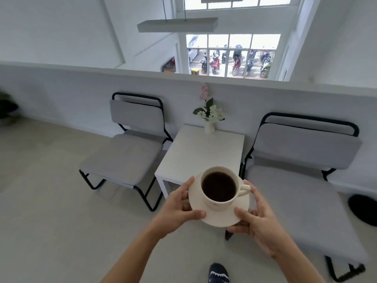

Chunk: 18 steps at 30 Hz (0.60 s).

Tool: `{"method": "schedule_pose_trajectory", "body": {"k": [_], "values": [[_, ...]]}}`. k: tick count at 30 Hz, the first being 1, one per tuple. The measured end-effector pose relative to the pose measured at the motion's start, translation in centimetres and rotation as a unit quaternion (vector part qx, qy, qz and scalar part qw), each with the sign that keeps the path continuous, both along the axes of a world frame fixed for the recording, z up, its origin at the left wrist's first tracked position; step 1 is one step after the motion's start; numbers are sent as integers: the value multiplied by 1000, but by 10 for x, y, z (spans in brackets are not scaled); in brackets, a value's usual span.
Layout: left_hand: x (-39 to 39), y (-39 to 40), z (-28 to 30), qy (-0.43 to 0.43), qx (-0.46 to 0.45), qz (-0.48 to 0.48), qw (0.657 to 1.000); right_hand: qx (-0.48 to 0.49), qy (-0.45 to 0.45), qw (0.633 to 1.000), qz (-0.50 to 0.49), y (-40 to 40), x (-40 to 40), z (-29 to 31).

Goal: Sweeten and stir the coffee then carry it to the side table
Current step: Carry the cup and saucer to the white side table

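Note:
A cream cup [212, 204] full of dark coffee [218, 186] stands on a cream saucer [221, 220], its handle pointing right. The saucer is held in the air by both hands. My left hand [179, 209] grips its left rim, thumb on top. My right hand [258, 218] grips its right rim, thumb on top and fingers underneath. Just beyond the cup stands the small white side table [195, 156], its near edge partly hidden by the cup.
A small white vase of flowers [209, 119] stands at the table's far edge against a low white wall. Grey cushioned chairs with black frames flank the table, one left [126, 154], one right [295, 184]. A black round object [365, 209] lies on the floor at right. My foot [218, 273] shows below.

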<state>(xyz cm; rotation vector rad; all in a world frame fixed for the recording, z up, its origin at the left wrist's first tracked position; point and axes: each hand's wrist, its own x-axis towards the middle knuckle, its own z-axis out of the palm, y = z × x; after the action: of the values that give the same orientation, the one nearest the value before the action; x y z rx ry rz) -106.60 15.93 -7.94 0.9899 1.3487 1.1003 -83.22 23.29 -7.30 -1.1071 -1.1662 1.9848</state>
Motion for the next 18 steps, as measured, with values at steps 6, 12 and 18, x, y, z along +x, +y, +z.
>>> {"method": "schedule_pose_trajectory", "body": {"k": [6, 12, 18], "values": [[-68, 78, -8, -12, -7, 46, 999, 16, -19, 999, 41, 95, -77, -5], [-138, 151, -29, 6, -11, 46, 999, 20, -43, 997, 56, 170, -148, -25], [-213, 233, -71, 44, -35, -13, 998, 8, -70, 997, 14, 230, -215, -64]]}}
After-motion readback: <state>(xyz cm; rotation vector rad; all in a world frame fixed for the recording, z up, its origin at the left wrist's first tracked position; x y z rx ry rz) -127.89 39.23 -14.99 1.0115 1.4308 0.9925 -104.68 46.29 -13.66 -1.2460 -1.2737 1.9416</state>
